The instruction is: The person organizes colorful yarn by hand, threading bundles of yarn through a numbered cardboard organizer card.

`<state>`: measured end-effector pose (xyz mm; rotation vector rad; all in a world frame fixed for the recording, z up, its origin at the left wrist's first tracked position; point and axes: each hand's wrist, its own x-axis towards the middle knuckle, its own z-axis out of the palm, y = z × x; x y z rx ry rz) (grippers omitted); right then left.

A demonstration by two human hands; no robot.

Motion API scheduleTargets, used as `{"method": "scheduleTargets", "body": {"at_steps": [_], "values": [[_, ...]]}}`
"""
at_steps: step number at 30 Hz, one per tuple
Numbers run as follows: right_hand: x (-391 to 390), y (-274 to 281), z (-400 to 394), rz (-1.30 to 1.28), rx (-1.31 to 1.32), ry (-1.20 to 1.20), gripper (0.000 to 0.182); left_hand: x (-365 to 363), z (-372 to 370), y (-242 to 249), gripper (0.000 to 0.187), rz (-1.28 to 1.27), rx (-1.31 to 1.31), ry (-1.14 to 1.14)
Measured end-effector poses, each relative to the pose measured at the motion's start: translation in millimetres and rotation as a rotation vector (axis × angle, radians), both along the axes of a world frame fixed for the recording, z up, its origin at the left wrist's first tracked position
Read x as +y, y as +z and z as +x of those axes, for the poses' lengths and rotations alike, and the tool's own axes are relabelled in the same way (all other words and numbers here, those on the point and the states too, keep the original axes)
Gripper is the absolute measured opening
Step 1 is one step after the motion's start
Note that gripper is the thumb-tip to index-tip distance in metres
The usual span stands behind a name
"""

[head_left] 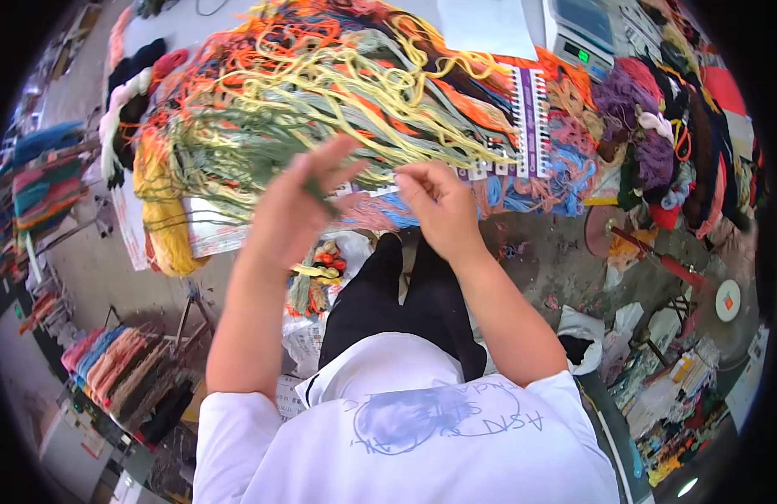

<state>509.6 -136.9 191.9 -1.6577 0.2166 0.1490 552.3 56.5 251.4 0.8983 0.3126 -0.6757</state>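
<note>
A thick spread of yarn strands (346, 92) in yellow, grey-green, orange and dark green lies across the table. My left hand (289, 206) is over its near edge, blurred by motion, with the fingers spread apart. Dark green yarn (266, 160) shows beside those fingers, also smeared. My right hand (439, 206) is closed in a pinch at the near edge of the spread, beside a row of white tabs. What sits between its fingertips is too small to make out. A white and purple punched card strip (529, 122) lies to the right, with strands reaching its left side.
A digital scale (580, 38) stands at the back right beside a white sheet (487, 27). Blue and pink yarn (565, 181) hangs at the table's front edge. Purple yarn bundles (653, 155) lie right; a yellow skein (164, 214) hangs left. Folded yarn hanks (123, 365) rest lower left.
</note>
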Motion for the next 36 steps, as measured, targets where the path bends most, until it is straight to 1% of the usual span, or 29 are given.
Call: {"method": "scheduleTargets", "body": {"at_steps": [1, 3, 4, 6, 7, 8, 10, 14, 16, 21, 23, 24, 26, 28, 29, 31, 33, 35, 36], "values": [[7, 25, 1, 0.020, -0.082, 0.083, 0.020, -14, -6, 6, 0.052, -0.096, 0.023, -0.025], [15, 60, 4, 0.194, -0.007, 0.136, 0.021, -30, -11, 15, 0.051, -0.095, 0.004, -0.097], [15, 67, 4, 0.126, -0.023, 0.141, 0.019, -34, -13, 19, 0.049, -0.198, 0.052, -0.096], [11, 78, 6, 0.168, 0.064, 0.113, 0.015, -39, -14, 27, 0.051, -0.227, -0.002, -0.123], [9, 76, 4, 0.248, 0.122, 0.091, 0.011, -41, -13, 34, 0.051, -0.210, 0.014, -0.118], [7, 78, 3, 0.244, 0.120, 0.097, 0.011, -39, -13, 35, 0.051, -0.213, 0.010, -0.113], [4, 82, 0, 0.496, 0.179, 0.081, 0.009, -37, -14, 34, 0.051, -0.284, 0.073, -0.120], [4, 89, -1, 0.478, 0.202, 0.125, 0.010, -33, -12, 38, 0.052, -0.318, 0.080, -0.118], [7, 91, 0, 0.484, 0.202, 0.086, 0.013, -31, -12, 39, 0.051, -0.333, 0.082, -0.100], [8, 96, -1, 0.523, 0.225, 0.089, 0.016, -27, -13, 42, 0.050, -0.389, 0.150, -0.071], [10, 97, 0, 0.521, 0.235, 0.085, 0.017, -27, -14, 42, 0.055, -0.278, 0.082, -0.138], [11, 97, -1, 0.529, 0.236, 0.066, 0.017, -28, -14, 43, 0.055, -0.279, 0.084, -0.137], [11, 97, 0, 0.536, 0.236, 0.049, 0.017, -30, -15, 45, 0.053, -0.134, 0.003, -0.142], [11, 96, -2, 0.464, 0.179, 0.064, 0.016, -28, -14, 42, 0.051, -0.014, -0.076, -0.209], [10, 95, -2, 0.485, 0.187, 0.058, 0.014, -32, -15, 47, 0.050, -0.072, -0.071, -0.173], [10, 94, -3, 0.502, 0.190, 0.049, 0.014, -32, -15, 47, 0.051, -0.068, -0.083, -0.201], [10, 97, -5, 0.543, 0.189, 0.019, 0.014, -32, -16, 48, 0.051, -0.066, -0.074, -0.181], [12, 100, -6, 0.548, 0.185, 0.020, 0.014, -29, -16, 45, 0.042, -0.244, 0.018, -0.142], [13, 100, -7, 0.554, 0.171, 0.021, 0.014, -31, -18, 47, 0.043, -0.189, 0.003, -0.128]]}}
